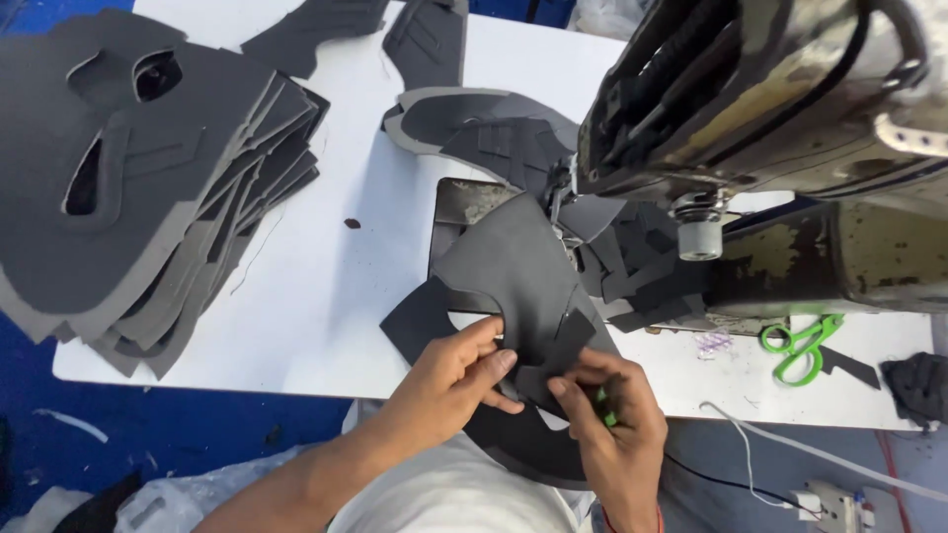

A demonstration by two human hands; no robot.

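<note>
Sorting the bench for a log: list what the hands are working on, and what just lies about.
In hand:
left hand and right hand pinching the dark grey cut piece
sewing machine

Lying about:
stack of grey cut pieces
green scissors
white table

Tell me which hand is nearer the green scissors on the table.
Right. The right hand pinches the dark grey cut piece at the table's front edge, just left of the green scissors. The left hand grips the same piece farther left, beyond the right hand.
</note>
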